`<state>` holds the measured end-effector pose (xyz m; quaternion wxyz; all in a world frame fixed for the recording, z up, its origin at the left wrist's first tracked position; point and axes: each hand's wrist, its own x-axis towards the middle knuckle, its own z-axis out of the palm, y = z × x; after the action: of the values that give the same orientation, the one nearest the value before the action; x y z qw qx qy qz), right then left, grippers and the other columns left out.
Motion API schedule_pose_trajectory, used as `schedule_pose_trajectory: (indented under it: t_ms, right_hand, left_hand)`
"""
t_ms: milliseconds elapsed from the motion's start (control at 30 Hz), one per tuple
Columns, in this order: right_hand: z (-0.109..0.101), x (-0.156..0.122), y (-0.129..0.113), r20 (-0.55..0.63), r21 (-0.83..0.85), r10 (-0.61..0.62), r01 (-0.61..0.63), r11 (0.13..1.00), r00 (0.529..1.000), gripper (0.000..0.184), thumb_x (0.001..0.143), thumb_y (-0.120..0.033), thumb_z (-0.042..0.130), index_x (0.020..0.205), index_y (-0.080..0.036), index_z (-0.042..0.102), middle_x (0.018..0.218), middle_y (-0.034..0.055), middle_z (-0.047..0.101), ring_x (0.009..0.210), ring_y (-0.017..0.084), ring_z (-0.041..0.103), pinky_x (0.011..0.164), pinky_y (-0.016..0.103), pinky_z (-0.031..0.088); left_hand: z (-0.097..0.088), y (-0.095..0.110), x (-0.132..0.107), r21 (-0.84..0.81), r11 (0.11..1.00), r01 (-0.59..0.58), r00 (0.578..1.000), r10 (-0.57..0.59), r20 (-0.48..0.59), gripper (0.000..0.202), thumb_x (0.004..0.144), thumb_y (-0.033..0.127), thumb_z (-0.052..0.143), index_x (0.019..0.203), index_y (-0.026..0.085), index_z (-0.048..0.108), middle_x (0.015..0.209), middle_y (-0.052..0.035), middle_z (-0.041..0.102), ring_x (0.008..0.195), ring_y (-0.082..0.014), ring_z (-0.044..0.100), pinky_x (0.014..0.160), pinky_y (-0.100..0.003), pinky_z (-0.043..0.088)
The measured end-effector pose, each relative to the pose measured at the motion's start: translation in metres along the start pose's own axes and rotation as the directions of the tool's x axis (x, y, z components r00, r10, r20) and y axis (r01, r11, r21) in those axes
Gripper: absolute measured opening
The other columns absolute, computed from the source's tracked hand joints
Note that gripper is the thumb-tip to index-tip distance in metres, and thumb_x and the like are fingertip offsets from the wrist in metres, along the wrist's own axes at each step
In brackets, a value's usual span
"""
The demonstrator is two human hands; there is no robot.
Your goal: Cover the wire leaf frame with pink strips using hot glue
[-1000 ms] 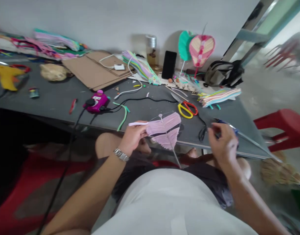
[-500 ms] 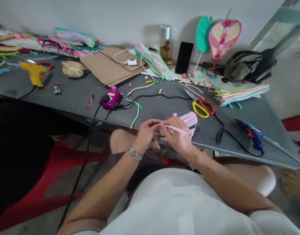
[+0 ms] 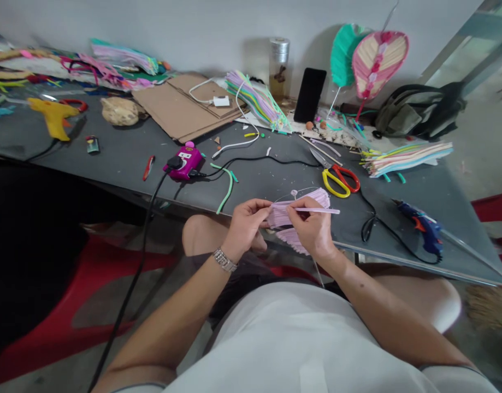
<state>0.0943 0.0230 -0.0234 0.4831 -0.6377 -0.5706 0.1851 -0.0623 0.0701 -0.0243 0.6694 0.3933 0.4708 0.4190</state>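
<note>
Yellow plastic marks the far left of our grey table point(image 3: 111, 164), where a glue gun point(image 3: 54, 115) lies beside a tan lump point(image 3: 120, 111) and flat cardboard point(image 3: 181, 106). Nearer the middle sits a magenta power strip point(image 3: 184, 162), with a black cord running off the table edge.

At the table's near edge, over our lap, our left hand point(image 3: 246, 224) pinches the left side of a pink leaf-shaped fan of strips point(image 3: 303, 199), fingers closed on it. Our right hand point(image 3: 312, 229) is closed too, gripping a single pale pink strip point(image 3: 316, 210) laid across the fan, its free end pointing right. The two hands nearly touch.

Just beyond them lie scissors with yellow and red handles point(image 3: 338, 180). Against the wall stand a jar point(image 3: 278, 66), a dark phone point(image 3: 309, 95) and two finished fans, teal point(image 3: 341, 54) and pink point(image 3: 379, 60). Farther right lie a bundle of coloured strips point(image 3: 406, 158), a grey bag point(image 3: 414, 114) and a blue glue gun point(image 3: 423, 226).
</note>
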Motion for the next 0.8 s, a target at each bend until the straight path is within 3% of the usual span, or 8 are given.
schedule_pose_trajectory:
  t_ms: [267,467,800]
  right_hand:
    - [-0.001,0.000,0.001,0.011,0.017,0.025,-0.026,1.000,1.000,0.012,0.087,-0.030,0.061,0.079,-0.022,0.065,0.075,0.0008,0.067,0.066,0.016,0.058,0.064,0.029,0.044]
    - [-0.004,0.003,0.003,0.017,0.010,0.013,-0.013,1.000,1.000,0.011,0.087,-0.028,0.062,0.080,-0.021,0.066,0.075,0.0006,0.067,0.065,0.016,0.058,0.063,0.029,0.043]
    - [-0.004,0.005,0.004,0.061,-0.016,0.041,-0.040,0.999,0.997,0.013,0.087,-0.032,0.063,0.079,-0.022,0.066,0.074,0.0015,0.068,0.062,0.016,0.058,0.060,0.028,0.042]
  left_hand:
    - [0.001,0.004,0.007,0.234,0.957,-0.170,0.984,0.176,-0.007,0.015,0.068,0.031,0.077,0.072,0.017,0.074,0.065,-0.0011,0.067,0.057,-0.0126,0.055,0.051,-0.023,0.044]
    - [-0.002,0.011,0.007,0.420,0.867,-0.268,0.961,0.272,0.051,0.010,0.072,0.026,0.071,0.072,0.017,0.075,0.066,-0.0029,0.070,0.060,-0.0150,0.058,0.058,-0.025,0.044]
    - [-0.001,0.014,0.009,0.465,0.854,-0.233,0.970,0.235,0.055,0.010,0.066,0.019,0.062,0.065,0.017,0.072,0.061,-0.0010,0.066,0.058,-0.0146,0.056,0.056,-0.025,0.040]
